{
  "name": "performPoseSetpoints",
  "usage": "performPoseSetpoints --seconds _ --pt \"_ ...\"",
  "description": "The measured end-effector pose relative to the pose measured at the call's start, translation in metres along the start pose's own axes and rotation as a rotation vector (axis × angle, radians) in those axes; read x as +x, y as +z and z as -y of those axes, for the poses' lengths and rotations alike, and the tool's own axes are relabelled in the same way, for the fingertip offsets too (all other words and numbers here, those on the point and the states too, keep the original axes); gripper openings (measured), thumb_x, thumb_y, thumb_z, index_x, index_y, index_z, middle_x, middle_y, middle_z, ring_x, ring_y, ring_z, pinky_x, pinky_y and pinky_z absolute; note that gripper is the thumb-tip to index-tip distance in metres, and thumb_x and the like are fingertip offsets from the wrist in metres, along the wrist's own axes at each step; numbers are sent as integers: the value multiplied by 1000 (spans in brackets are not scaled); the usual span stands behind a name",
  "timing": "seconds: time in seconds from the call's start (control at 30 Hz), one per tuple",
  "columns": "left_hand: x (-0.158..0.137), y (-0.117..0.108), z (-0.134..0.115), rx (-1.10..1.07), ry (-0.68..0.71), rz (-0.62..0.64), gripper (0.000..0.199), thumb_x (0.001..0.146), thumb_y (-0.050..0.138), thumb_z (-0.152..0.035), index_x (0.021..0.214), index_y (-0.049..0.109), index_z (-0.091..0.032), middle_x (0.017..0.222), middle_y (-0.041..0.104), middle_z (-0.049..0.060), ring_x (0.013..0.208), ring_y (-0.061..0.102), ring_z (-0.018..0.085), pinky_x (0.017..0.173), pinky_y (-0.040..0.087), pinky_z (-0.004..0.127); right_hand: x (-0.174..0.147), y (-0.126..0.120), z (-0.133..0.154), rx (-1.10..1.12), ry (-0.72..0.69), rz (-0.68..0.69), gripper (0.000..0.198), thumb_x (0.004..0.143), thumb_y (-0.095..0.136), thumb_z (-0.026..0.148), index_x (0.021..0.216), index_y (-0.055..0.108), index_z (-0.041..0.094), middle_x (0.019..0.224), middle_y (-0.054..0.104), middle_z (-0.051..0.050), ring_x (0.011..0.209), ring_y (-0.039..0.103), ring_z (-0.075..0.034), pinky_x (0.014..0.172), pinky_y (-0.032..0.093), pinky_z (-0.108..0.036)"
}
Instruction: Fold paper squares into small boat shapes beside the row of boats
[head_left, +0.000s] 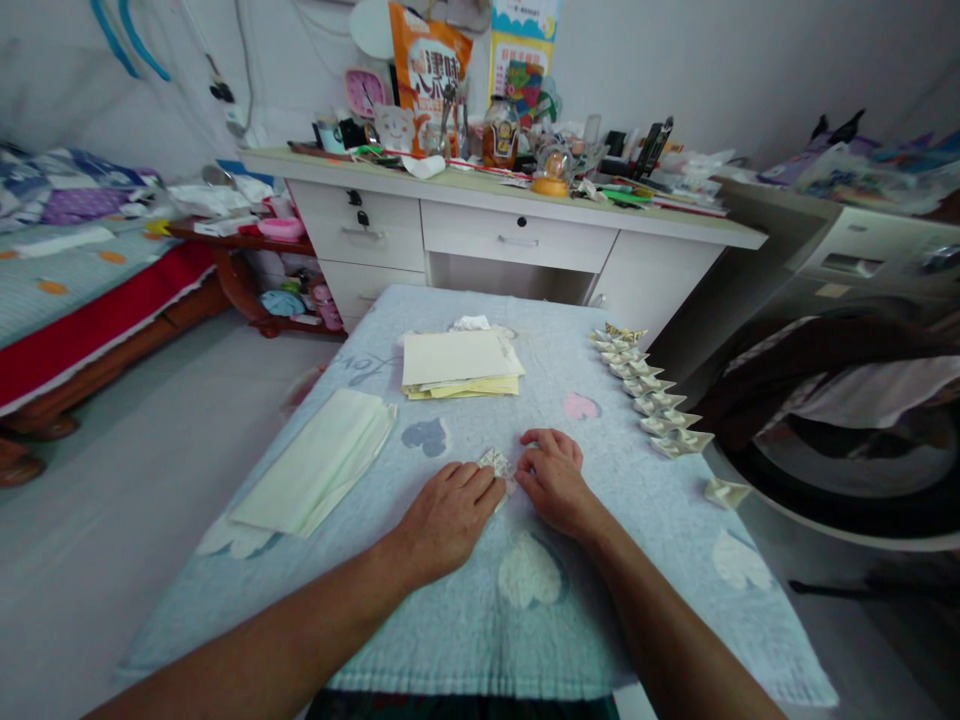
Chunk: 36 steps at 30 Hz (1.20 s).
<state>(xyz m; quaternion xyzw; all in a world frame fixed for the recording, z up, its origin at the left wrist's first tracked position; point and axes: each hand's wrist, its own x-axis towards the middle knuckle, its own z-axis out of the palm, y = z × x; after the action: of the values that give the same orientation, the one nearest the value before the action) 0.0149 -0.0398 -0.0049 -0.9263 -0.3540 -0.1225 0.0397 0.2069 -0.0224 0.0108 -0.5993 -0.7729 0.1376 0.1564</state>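
A small piece of folded patterned paper (495,461) lies on the cloth-covered table, partly hidden under my fingers. My left hand (454,515) presses it down from the left, its fingers closed together over the near part. At the paper's right edge is my right hand (553,480), fingers curled and thumb against the corner; the exact grip there is too small to make out. To the right, several folded paper boats (652,395) stand nested in a row. A single folded paper piece (726,492) sits nearer the table's right edge.
Beyond my hands lies a stack of cream paper sheets (459,358). Pale green folded sheets (319,465) rest at the left. A cluttered white desk (517,235) stands behind the table (420,640), a washing machine (862,240) at right, a bed (67,270) at left.
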Motion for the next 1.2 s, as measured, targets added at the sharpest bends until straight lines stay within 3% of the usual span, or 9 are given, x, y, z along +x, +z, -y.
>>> performPoseSetpoints --seconds 0.33,0.6,0.83,1.07,1.2 --pt "0 2 2 -32 1 21 25 94 44 -20 116 56 -20 100 61 6 92 53 21 81 44 37 1 5 2 -89 -26 -16 14 84 53 21 76 64 19 124 53 -6 118 35 -29 102 21 -51" --pt "1 0 3 -22 1 20 25 93 46 -19 116 57 -20 101 61 7 92 53 22 79 44 37 0 2 -6 -6 13 -25 12 84 48 18 86 59 20 118 52 -7 109 41 -24 95 29 -41" --pt "1 -1 2 -41 -4 15 26 94 45 -20 117 56 -20 101 62 6 92 53 21 79 44 37 0 6 -2 -45 18 -36 12 81 53 23 92 53 21 117 51 -8 108 41 -25 95 28 -42" --pt "0 0 4 -45 -6 22 26 93 46 -21 117 57 -20 102 62 7 91 53 22 79 44 37 2 8 -3 -59 40 -73 16 80 50 12 92 56 21 114 53 -7 107 41 -24 95 27 -41" --pt "1 1 3 -45 3 5 24 93 47 -20 114 58 -19 100 63 6 90 54 21 79 45 37 1 2 4 49 -99 -107 23 83 50 12 102 59 22 116 53 -6 109 41 -23 95 28 -37"
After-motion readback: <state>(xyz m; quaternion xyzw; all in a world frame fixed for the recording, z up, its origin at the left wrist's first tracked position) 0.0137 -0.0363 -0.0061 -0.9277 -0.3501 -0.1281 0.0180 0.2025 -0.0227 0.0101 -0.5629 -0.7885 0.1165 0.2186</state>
